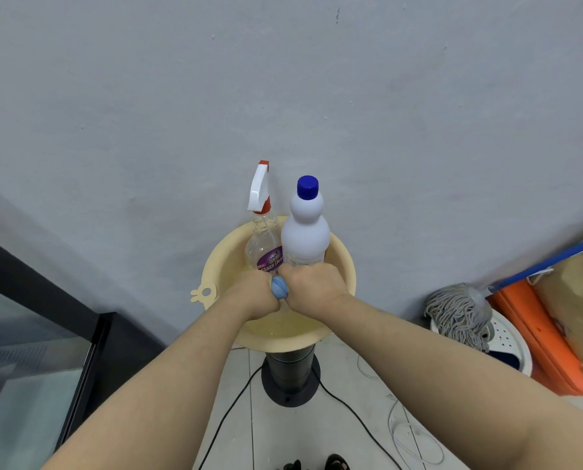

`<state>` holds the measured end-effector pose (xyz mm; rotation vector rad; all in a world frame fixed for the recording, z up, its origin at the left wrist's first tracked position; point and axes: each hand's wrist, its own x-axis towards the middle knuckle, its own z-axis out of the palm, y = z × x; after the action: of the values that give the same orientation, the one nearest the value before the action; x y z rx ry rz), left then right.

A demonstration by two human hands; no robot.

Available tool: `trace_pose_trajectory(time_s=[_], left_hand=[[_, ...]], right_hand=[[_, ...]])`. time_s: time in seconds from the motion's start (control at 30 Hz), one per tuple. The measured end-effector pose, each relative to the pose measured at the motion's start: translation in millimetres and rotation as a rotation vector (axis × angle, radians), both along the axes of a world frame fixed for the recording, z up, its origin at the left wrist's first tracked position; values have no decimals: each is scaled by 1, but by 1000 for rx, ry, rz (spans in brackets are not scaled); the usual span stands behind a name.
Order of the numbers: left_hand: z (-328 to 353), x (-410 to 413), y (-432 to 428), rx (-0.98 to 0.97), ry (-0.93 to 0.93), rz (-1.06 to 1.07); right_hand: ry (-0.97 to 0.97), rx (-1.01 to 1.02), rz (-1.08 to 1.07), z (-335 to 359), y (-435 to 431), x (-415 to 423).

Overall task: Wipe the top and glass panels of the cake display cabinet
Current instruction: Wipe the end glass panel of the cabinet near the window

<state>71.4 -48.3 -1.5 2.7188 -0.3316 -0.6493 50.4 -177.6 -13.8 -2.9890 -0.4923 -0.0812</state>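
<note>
Cloth (pixel 279 288), blue and bunched, sits squeezed between my left hand (pixel 254 293) and right hand (pixel 312 286), both clenched on it over the basin (pixel 222 259).

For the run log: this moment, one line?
left hand, right hand: grip blue cloth | over cream basin | inside: spray bottle, white bottle

Spray bottle (pixel 264 244), purple label: "Glass clea…" legible, rest cut off by hand. Smaller print above it too blurred to read.

Soft even indoor light, faint shadows, wide-angle bending at edges — slightly soft focus
</note>
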Motion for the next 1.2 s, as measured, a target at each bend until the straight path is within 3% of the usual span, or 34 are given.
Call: trace_pose_trajectory(time_s=[0.3, 0.6, 0.7, 0.83, 0.93, 1.03, 1.13, 1.2], left_hand=[[10, -3, 5, -209, 317, 191], [15, 1, 9, -224, 488, 206], [12, -1, 3, -204, 424, 178], [12, -5, -1, -73, -13, -42], [18, -9, 20, -329, 9, 45], [31, -18, 46, -633, 46, 240], [45, -37, 60, -906, -17, 408], [52, -54, 68, -1088, -85, 551]], right_hand=[[-12, -66, 59, 2, -1, 0], [-19, -39, 107, 6, -2, -1], [13, -44, 98, 3, -6, 1], [135, 48, 31, 9, -13, 5], [241, 221, -76, 13, -13, -7], [384, 589, -149, 25, -8, -24], [500, 958, -88, 45, 8, -34], [526, 1053, 4, 58, 21, -35]])
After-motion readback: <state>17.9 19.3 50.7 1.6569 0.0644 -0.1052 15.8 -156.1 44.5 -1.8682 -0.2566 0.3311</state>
